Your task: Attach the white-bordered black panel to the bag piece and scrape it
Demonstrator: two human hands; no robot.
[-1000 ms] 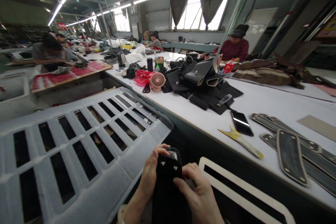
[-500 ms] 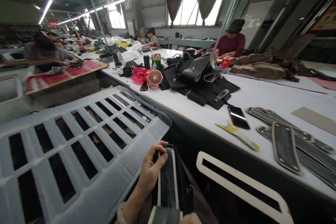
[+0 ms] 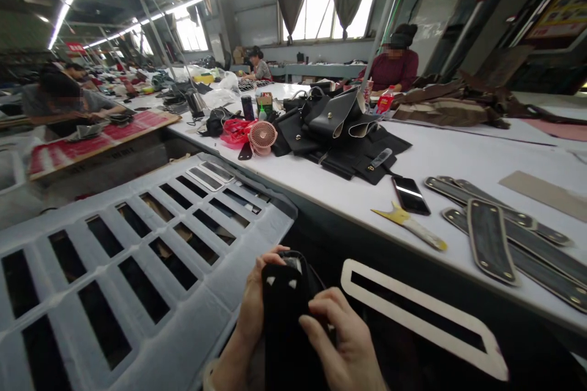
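A black panel (image 3: 285, 336) with a rounded end and two pale marks near its top stands in front of me. My left hand (image 3: 250, 311) is closed round its left side, with the fingertips at the far end of a black leather piece (image 3: 297, 261) behind it. Most of that leather piece is hidden by the panel. My right hand (image 3: 346, 333) is at the panel's right edge, thumb and fingers bent in a pinch there. Right of my hands lies a long cream frame-shaped piece (image 3: 413, 313) with a slot through its middle.
To the left stretches a grey slotted tray (image 3: 183, 302). The white table (image 3: 339, 195) bears a yellow-handled tool (image 3: 410, 226), a phone (image 3: 411, 195), several black straps (image 3: 493, 241), a pink fan (image 3: 263, 137) and piled black leather pieces (image 3: 316, 134). Other people work farther back.
The black panel now covers the white-edged strip that showed on the leather piece. My right hand has come up from the bottom edge to the panel's side. The view has shifted slightly right.
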